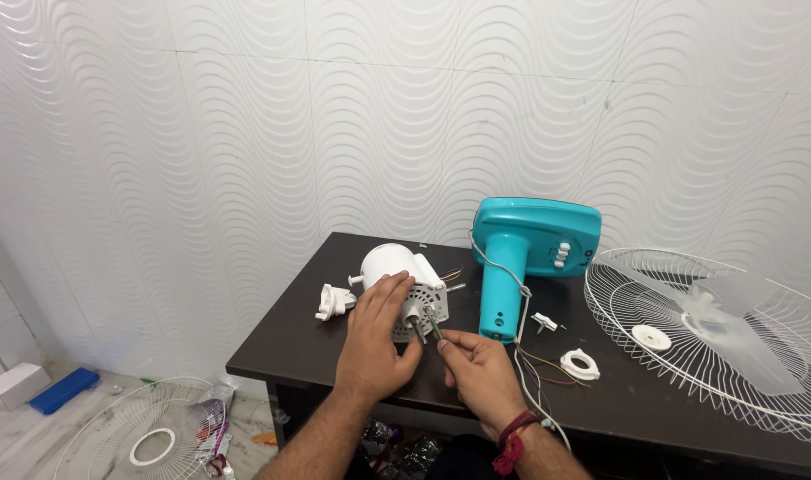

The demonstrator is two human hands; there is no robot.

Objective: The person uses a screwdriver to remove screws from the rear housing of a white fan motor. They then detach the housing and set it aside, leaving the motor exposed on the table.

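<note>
The left hand (380, 331) lies palm-down over a white fan motor housing (403, 277), fingers wrapped on its vented face above the metal shaft. The right hand (479, 366) pinches a thin screwdriver (430, 322) angled at that face. The housing rests on the dark table (290, 333), left of a teal fan stand (521, 258).

The far wall (245, 116) is faced with white panels embossed in a repeating wave relief; thin seams divide the panels. A dark rectangular table (281, 342) stands against this wall, right of centre. The floor (32, 440) at near left is light marbled tile. On the floor lie a round white wire grille (147, 431), a blue flat block (63, 391) and a white box (12, 385). Lighting is even and diffuse.
</note>
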